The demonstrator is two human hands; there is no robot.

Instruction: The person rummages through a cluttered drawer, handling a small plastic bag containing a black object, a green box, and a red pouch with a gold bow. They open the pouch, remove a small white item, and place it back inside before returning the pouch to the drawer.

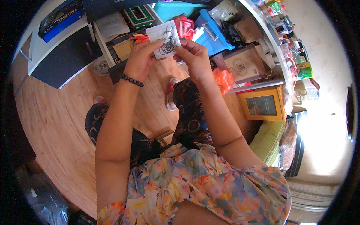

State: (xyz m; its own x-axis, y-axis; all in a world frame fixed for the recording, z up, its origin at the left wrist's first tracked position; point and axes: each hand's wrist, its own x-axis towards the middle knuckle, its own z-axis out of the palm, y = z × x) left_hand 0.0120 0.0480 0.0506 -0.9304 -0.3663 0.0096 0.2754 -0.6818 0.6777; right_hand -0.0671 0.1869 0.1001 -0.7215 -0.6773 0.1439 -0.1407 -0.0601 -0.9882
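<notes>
Both hands on one part: left hand [145,56] pinches a flat white packet [164,37] at its lower left, thumb on the face; right hand [192,55] has its lower right edge between thumb and fingers. Both grips closed down to packet thickness, hands near each other with the packet spanning the gap. Dark thin loops [168,45] sit at the packet's face, bunched toward the bottom between the two thumbs; can't tell if inside or on top. Packet is held up off everything, tilted slightly.

Around the grip: black bead bracelet [132,80] on the left wrist. Open drawer [104,48] beyond and left of the left hand, with a green spotted box [129,17] at its far end and an orange item [138,38] just past the left fingers. Pink-red bag [185,27] just beyond the right hand, teal bin [174,11] farther out past the packet. Blue plastic box [216,35] beyond and right of the right hand. Right of the right forearm: orange-red plastic bag [224,81], then a wooden cabinet [278,102] well apart. Wood floor [69,123] below, left of the left forearm.
</notes>
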